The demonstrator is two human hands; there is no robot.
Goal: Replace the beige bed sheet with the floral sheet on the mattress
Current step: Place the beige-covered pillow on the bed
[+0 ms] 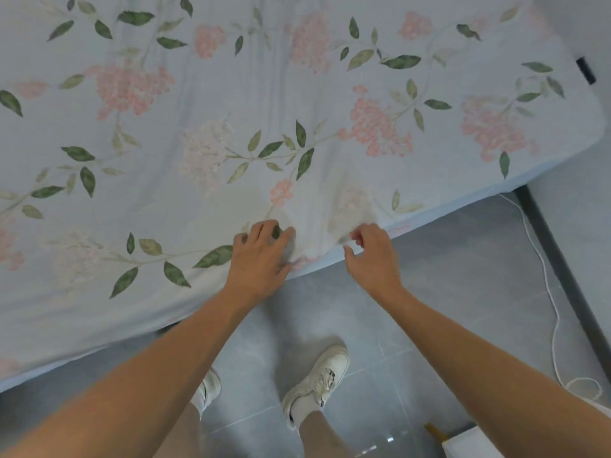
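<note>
The floral sheet (pixel 297 104), pale blue with pink flower clusters and green leaves, covers the whole mattress top and hangs over the near edge. My left hand (pixel 261 256) lies flat on the sheet at the near edge, fingers spread. My right hand (pixel 372 252) is just to its right at the same edge, thumb and fingers pinching a small fold of the sheet. No beige sheet is in view.
Grey floor tiles (pixel 429 309) lie below the bed edge, with my two white shoes (pixel 317 381). A white cord (pixel 552 312) trails across the floor at right, beside a dark frame bar (pixel 562 266). A white box corner (pixel 472 444) sits at the bottom right.
</note>
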